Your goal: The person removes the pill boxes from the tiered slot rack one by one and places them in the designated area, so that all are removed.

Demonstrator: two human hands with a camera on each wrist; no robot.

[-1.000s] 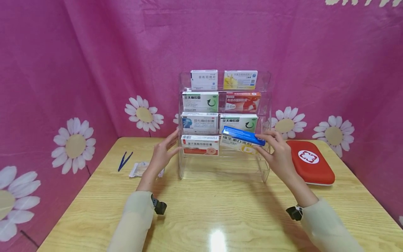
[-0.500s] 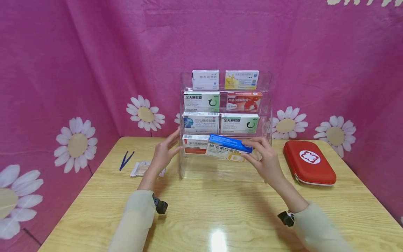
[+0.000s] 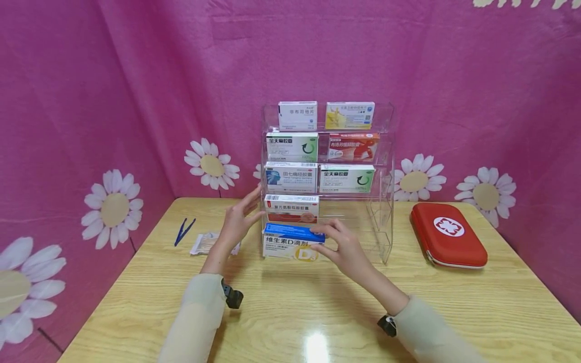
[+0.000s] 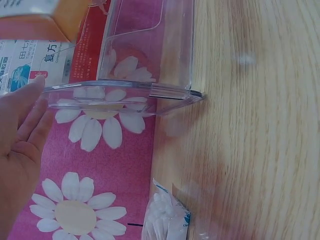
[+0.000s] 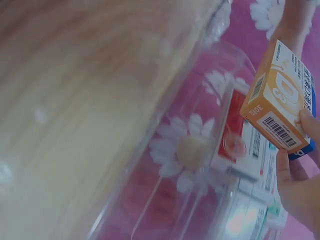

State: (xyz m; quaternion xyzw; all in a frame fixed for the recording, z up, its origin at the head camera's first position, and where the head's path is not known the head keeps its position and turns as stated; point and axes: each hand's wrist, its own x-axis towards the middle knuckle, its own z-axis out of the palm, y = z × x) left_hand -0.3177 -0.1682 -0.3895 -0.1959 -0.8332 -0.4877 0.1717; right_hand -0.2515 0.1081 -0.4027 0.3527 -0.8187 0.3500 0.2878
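A clear acrylic display rack (image 3: 324, 262) stands on the table, holding several medicine boxes. My left hand (image 3: 237, 222) holds its left side panel, with the thumb at the front edge and the fingers along the outside. In the left wrist view, that panel's edge lies between the thumb and fingers of the hand (image 4: 20, 130). My right hand (image 3: 345, 249) pinches the right end of a blue, white and yellow vitamin D drops box (image 3: 286, 244) in front of the rack's bottom tier. Just above it sits a red-and-white capsule box (image 3: 292, 207). The right wrist view shows the box's orange end (image 5: 275, 120).
Green-and-white boxes, such as one box (image 3: 347, 179), stand on the upper tiers. To the right lies a red first-aid case (image 3: 449, 234). Blue tweezers (image 3: 184, 232) and a packet of cotton swabs (image 3: 208, 243) lie left of the rack. A magenta curtain (image 3: 227, 75) hangs behind.
My right hand has carried the vitamin D box left and down, from the right of the fourth tier to the front of the bottom left. My left hand has stayed at the rack's side.
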